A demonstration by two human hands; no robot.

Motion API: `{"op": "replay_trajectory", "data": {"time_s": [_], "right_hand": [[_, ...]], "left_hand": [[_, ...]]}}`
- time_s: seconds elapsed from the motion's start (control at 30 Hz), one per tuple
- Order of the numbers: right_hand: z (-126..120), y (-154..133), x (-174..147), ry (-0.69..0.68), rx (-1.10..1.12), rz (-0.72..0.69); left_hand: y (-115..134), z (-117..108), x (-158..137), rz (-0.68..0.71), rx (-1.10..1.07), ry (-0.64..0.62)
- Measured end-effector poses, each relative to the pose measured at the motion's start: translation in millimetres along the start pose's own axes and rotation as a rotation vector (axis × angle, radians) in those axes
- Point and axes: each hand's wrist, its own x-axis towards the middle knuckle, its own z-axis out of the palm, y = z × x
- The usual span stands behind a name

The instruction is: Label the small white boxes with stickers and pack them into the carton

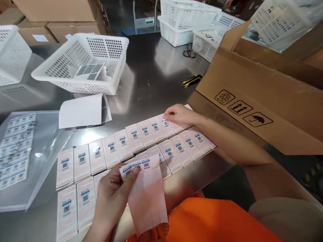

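Nearest to me, my left hand (111, 196) rises from the lower edge, palm turned inward, wrist bent up. Its fingers pinch a pink label strip (147, 193), thumb (131, 174) pressed on the upper left corner beside the remaining blue-printed labels; the strip hangs slack over an orange cloth (214, 220). Beyond it, two rows of pink boxes (121, 153) lie side by side on the steel counter (148, 77), each touching its neighbour and most bearing a label. My right forearm reaches in from the right across the near row; the right hand (180, 115) rests palm down at the far row's right end, fingers pressed together on a box top there. Whether they hold a label I cannot tell. Left, a clear sleeve (37, 161) holds label sheets. Right, an open carton (259, 101). Farther off: a white basket (83, 62), a yellow knife (191, 80), scissors (189, 52).
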Motion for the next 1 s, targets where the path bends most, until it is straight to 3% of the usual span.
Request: {"op": "replay_trajectory", "data": {"time_s": [0.47,0.73,1.0], "right_hand": [[14.8,-2.3,-7.6,0.139,-0.082,-0.061],[31.6,0.9,-16.0,0.378,-0.106,-0.134],[12.3,16.8,-11.9,0.239,0.254,-0.079]], "left_hand": [[-6.7,-0.2,1.4,0.04,0.043,-0.007],[-17.4,-4.5,10.7,0.079,0.064,-0.085],[-11.0,1.1,10.3,0.11,-0.006,-0.048]]}}
